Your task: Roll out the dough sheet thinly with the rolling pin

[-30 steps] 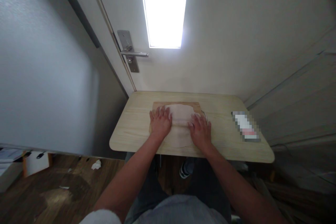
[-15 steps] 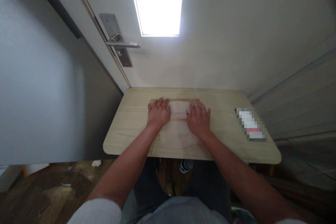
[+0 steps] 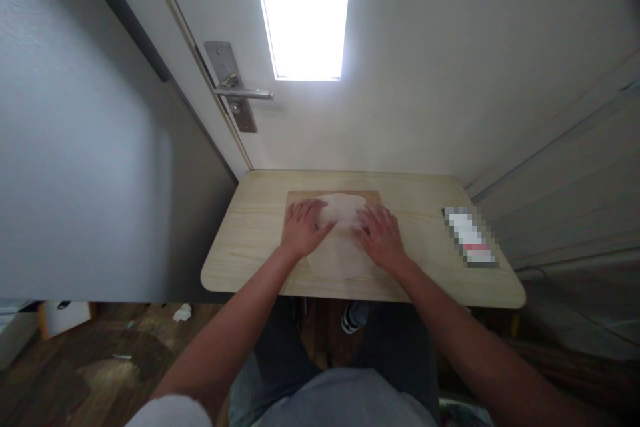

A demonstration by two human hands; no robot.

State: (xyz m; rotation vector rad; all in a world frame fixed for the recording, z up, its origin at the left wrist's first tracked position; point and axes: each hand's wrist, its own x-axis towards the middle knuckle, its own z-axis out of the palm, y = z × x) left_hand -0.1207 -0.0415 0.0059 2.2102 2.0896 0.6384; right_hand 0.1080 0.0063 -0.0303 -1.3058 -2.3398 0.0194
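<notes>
A thin, pale, rounded sheet [image 3: 341,252] that looks like rolled-out dough lies on a light brown board [image 3: 371,195] on the table. Its near part shows faintly against the wood, and a faint crosswise line runs over it between my hands. My left hand [image 3: 304,225] rests over the sheet's left side, fingers spread and thumb stretched inward. My right hand [image 3: 381,235] is over the right side, fingers apart and slightly bent. Blur hides whether anything lies under the fingertips.
The small light wood table [image 3: 240,247] stands against a door with a metal handle [image 3: 245,93]. A pixelated flat object [image 3: 470,237] lies at the table's right side. On the floor at left are a crumpled white scrap [image 3: 183,312] and an orange-edged white item [image 3: 66,317].
My hands have loosened from a flat press; my left thumb now reaches inward and my right fingers have spread. More of the sheet's far part shows. The camera view has shifted slightly.
</notes>
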